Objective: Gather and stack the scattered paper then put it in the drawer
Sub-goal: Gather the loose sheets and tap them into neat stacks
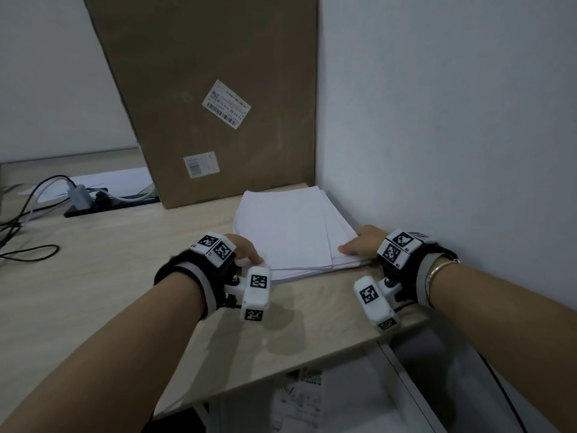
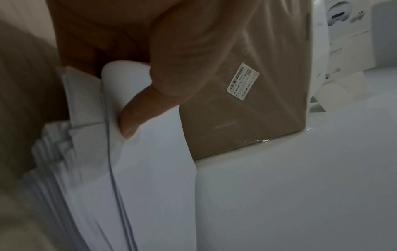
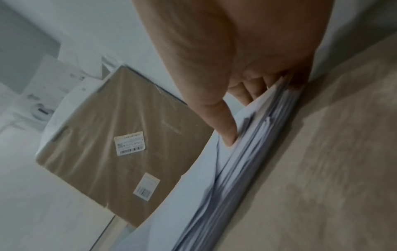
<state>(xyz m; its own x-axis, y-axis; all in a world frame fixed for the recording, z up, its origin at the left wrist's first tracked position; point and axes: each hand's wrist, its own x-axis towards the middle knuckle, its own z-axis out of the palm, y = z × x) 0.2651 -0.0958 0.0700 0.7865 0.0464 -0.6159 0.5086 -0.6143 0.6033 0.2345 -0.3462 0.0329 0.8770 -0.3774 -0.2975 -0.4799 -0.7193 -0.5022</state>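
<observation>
A loose stack of white paper (image 1: 290, 232) lies on the light wooden desk (image 1: 103, 276), against the right wall. Its near edges are fanned and uneven (image 3: 247, 152). My left hand (image 1: 246, 253) holds the stack's near left corner, its thumb on the top sheet (image 2: 133, 118) and the other fingers hidden underneath. At the near right corner my right hand (image 1: 359, 245) pinches the stack, thumb on top (image 3: 225, 129) and fingers below the sheets. The open drawer (image 1: 327, 401) shows below the desk's front edge, with printed sheets inside.
A large brown cardboard box (image 1: 212, 98) leans against the wall just behind the paper. A black power strip with plugs and cables (image 1: 93, 201) sits at the left of the desk. The white wall (image 1: 452, 120) closes off the right side.
</observation>
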